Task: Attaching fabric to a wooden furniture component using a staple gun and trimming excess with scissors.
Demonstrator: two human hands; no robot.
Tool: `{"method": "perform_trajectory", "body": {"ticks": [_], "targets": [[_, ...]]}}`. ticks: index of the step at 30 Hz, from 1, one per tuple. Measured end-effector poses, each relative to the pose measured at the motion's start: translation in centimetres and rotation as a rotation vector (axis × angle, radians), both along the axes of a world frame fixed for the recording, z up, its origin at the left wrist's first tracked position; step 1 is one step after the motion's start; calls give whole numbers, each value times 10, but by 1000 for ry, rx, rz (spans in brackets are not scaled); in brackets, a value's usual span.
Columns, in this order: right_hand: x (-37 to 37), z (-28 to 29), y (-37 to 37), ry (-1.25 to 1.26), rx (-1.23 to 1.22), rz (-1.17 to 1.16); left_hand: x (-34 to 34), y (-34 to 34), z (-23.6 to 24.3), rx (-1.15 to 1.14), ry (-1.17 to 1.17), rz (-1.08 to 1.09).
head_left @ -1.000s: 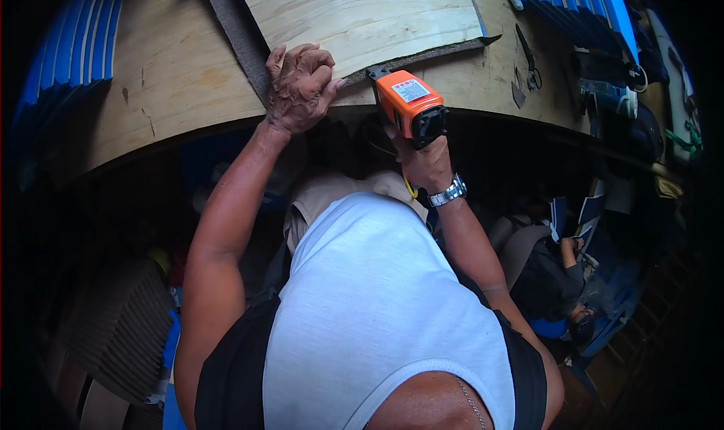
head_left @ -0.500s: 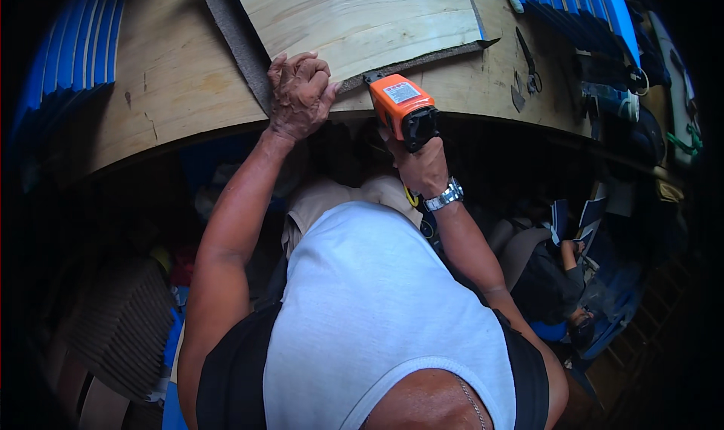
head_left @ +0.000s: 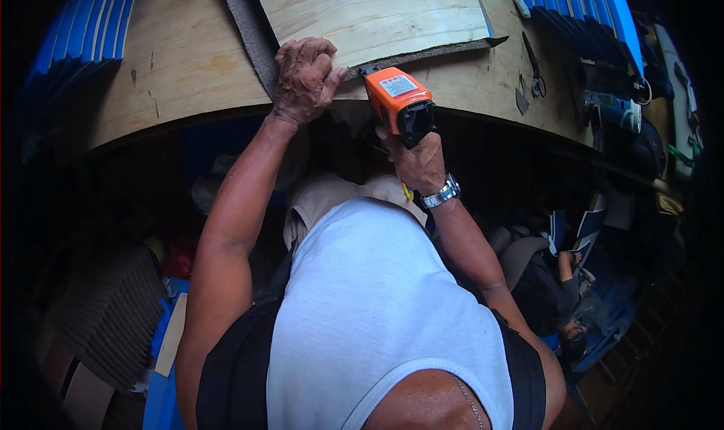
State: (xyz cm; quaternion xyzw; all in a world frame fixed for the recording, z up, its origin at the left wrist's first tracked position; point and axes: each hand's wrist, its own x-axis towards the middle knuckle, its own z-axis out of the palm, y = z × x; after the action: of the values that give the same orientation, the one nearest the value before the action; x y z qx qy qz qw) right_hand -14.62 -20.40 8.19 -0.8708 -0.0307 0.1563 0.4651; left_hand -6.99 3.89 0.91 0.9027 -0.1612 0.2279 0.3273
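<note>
A pale plywood panel lies on the wooden workbench, with dark brown fabric along its near and left edges. My left hand is at the panel's near-left corner, its fingers curled on the fabric edge; the fingertips are partly hidden. Wrapped round the handle of an orange and black staple gun, my right hand holds it just to the right of my left hand. The gun's nose meets the fabric-covered near edge; whether it presses there I cannot tell.
Blue-sided boards stand in rows on the workbench, at far left and far right. Scissors lie to the right of the panel. Dark stacked sheets are at lower left. Another person is at lower right.
The view has shifted slightly. The staple gun has moved a little left along the panel's near edge, closer to my left hand, which keeps its place at the corner.
</note>
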Motion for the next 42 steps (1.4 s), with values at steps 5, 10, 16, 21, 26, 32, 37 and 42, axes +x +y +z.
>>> {"method": "perform_trajectory", "body": {"ticks": [5, 10, 16, 21, 26, 32, 37, 42], "targets": [[-5, 1, 8, 3, 7, 10, -5, -2, 2, -14, -10, -17], [-3, -9, 6, -132, -54, 107, -4, 13, 1, 11, 29, -114], [-7, -5, 11, -46, 33, 29, -11, 12, -5, -27, 71, -109], [-7, 4, 20, -10, 11, 20, -11, 15, -2, -80, 72, -134], [-10, 4, 21, -65, -13, 23, -5, 14, -5, -193, 84, -139], [-16, -4, 26, -150, -7, 80, -6, 18, -6, -177, 92, -118], [-20, 7, 32, -139, 23, 102, -6, 15, -5, -220, 136, -127], [-11, 0, 40, -127, 51, 129, -1, 24, -4, -414, 252, -183]]}}
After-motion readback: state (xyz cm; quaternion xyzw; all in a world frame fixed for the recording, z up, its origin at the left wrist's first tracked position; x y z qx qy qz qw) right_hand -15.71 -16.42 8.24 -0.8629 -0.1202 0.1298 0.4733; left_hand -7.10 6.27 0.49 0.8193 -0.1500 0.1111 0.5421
